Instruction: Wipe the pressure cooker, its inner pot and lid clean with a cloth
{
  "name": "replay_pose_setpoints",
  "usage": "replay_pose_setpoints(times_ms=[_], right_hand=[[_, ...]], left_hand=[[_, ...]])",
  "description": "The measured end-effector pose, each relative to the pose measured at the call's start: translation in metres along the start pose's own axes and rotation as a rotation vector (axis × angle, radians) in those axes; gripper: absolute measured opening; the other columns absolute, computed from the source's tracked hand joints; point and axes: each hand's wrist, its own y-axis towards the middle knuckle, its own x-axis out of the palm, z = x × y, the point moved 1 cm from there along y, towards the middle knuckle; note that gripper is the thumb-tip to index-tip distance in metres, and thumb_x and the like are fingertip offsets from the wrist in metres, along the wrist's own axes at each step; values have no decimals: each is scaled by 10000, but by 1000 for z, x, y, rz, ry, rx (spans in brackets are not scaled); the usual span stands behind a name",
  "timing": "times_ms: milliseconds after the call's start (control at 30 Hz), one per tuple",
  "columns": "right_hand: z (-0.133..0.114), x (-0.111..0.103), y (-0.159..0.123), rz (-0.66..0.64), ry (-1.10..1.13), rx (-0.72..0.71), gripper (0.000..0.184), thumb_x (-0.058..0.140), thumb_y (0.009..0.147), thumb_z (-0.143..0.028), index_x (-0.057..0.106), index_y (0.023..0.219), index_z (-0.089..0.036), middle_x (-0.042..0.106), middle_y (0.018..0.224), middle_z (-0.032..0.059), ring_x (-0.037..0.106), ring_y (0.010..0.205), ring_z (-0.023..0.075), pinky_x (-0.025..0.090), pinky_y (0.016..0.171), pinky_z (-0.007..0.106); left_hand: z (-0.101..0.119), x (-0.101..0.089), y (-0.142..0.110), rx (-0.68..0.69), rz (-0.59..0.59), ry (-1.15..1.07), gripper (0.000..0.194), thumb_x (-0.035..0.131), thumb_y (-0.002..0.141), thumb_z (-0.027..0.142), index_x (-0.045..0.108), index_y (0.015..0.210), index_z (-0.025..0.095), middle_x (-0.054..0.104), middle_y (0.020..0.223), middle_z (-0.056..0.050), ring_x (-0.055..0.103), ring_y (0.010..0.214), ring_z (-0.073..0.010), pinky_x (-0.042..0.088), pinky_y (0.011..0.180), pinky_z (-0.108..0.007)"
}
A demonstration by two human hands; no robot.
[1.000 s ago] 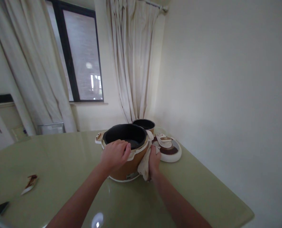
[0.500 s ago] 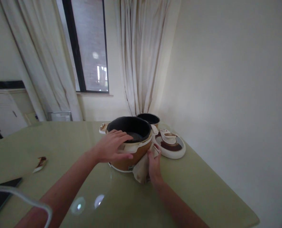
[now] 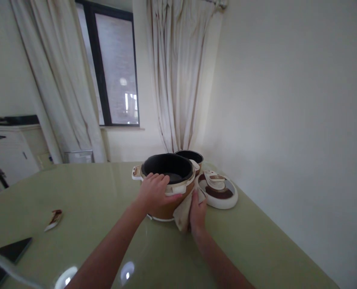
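A brown and white electric pressure cooker [image 3: 163, 211] stands upright on the table with its top off, its black inside showing. My left hand [image 3: 155, 192] grips its near rim, fingers over the edge and thumb along the white collar outside. In my right hand [image 3: 198, 210] is a beige cloth [image 3: 183, 212], pressed against the cooker's right side. Just right of that hand lies the cooker's lid [image 3: 223, 203], white and brown with a handle on top. Behind the cooker sits a second pot [image 3: 200, 157] with a dark interior, partly hidden.
The pale green table [image 3: 91, 200] meets a plain wall on the right. To the left lie a small brown and white piece [image 3: 54, 219] and a dark flat object [image 3: 16, 248], with a pale cable [image 3: 11, 271] in front. A curtained window [image 3: 116, 68] is behind.
My left hand opened its fingers over the near rim half a second ago and now grips it again. The right hand stays at the cooker's side with the cloth. The view has shifted slightly.
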Motion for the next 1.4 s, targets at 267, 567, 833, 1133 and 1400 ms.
replay_pose_setpoints(times_ms=[267,567,833,1133,1400], right_hand=[[-2,26,-80,-256,-14,-291,762,715,894,-393,361,1539,-194,501,1522,205,518,1405,326,430,1173,542],[-10,0,9,84,65,36,853,816,769,-587,431,1399,-160,624,1378,221,644,1231,319,489,1092,502],[-28,17,-39,4,-4,-173,539,712,896,-532,618,1291,-178,663,1296,156,625,1215,292,485,1081,473],[-29,-9,-5,-57,30,-43,590,714,874,-573,645,1290,-161,714,1274,152,666,1180,307,511,1048,475],[-53,18,-31,95,10,-211,552,602,987,-521,499,1427,-206,555,1464,174,530,1371,295,390,1186,489]], left_hand=[[37,7,31,-172,-34,19,672,447,977,760,690,1023,135,736,953,-193,695,961,-377,442,856,-483],[-43,-12,13,43,-80,6,616,563,895,801,707,992,210,762,970,-127,706,1017,-324,434,1028,-471],[-27,-11,15,23,-91,7,683,506,867,875,673,843,213,779,942,-135,690,957,-316,423,891,-456],[-1,-25,9,-55,-85,3,793,429,902,879,714,1038,152,773,975,-178,706,944,-363,444,856,-480],[-73,-20,-7,-10,-34,-262,551,257,1122,427,610,755,216,678,785,-32,635,859,-216,432,922,-385]])
